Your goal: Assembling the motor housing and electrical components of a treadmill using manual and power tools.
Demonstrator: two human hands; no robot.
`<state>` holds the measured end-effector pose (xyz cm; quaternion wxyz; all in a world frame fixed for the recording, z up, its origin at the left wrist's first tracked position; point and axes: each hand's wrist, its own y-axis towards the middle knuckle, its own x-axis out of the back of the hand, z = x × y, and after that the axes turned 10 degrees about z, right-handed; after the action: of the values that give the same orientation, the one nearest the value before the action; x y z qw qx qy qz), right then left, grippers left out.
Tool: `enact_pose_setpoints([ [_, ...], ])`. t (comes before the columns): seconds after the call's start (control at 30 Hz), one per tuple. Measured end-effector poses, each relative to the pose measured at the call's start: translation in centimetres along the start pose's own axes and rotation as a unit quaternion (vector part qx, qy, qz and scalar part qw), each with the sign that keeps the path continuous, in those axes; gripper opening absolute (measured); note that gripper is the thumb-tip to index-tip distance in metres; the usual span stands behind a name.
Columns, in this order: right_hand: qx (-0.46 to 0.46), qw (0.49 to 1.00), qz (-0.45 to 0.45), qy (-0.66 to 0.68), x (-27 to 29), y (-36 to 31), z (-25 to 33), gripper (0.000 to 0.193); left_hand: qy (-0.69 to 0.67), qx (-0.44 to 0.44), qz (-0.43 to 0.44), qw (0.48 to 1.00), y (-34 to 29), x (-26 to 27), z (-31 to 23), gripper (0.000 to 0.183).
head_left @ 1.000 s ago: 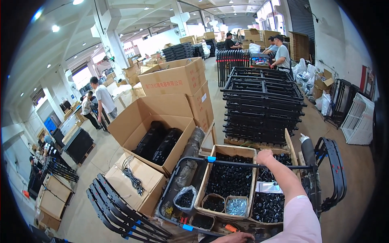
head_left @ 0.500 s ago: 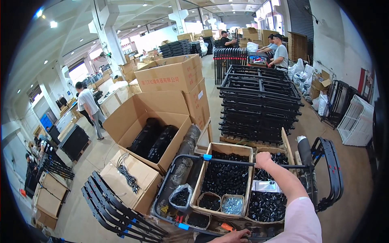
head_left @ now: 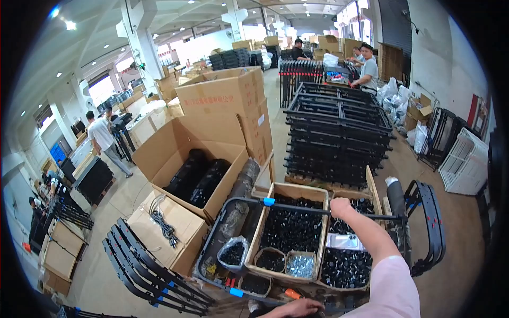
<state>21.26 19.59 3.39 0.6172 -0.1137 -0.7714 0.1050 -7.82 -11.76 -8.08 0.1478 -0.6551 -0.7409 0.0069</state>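
frame (head_left: 302, 208): blk tube, near side, spans the parts boxes (head_left: 301, 193)
R hand (head_left: 340, 208): fist closed round its far bar (head_left: 379, 217)
L hand (head_left: 304, 307): near side, fingers part curled, can't tell if it's gripping anything tbh
orange handle (head_left: 292, 293): just beyond L hand
carton (head_left: 196, 132): left, open, w/ blk parts (head_left: 209, 183)
frame stack (head_left: 336, 143): far, also blk

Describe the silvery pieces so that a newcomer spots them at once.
Find the black tubular frame whose far bar the right hand grips. Just left of that hand is a long, open cardboard box, mostly filled with black parts. In its near right corner lie the silvery pieces, a bright metallic heap where the neighbouring heaps are black.
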Motion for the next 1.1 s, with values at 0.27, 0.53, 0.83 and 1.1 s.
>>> enact_pose_setpoints([
  [0.27, -0.014, 0.984, 0.158, -0.075, 2.1, -0.1, 0.7, 0.029, -0.068, 0.127, 0.113, 0.983, -0.3, 1.3, -4.4, 0.037],
  [0.53, -0.001, 0.999, 0.031, -0.041, 0.4, 0.5, 0.6, 0.026, -0.011, 0.124, 0.088, 0.988, -0.1, 0.6, -5.6, 0.043],
  [0.83, -0.018, 0.988, 0.134, -0.077, 0.2, 0.4, 0.6, 0.025, -0.042, 0.121, 0.012, 0.992, -0.3, 0.4, -3.3, 0.053],
  [1.1, -0.012, 0.999, 0.033, -0.006, 0.2, 0.7, 0.6, 0.028, -0.026, 0.106, 0.026, 0.994, -1.2, 1.0, -3.5, 0.034],
])
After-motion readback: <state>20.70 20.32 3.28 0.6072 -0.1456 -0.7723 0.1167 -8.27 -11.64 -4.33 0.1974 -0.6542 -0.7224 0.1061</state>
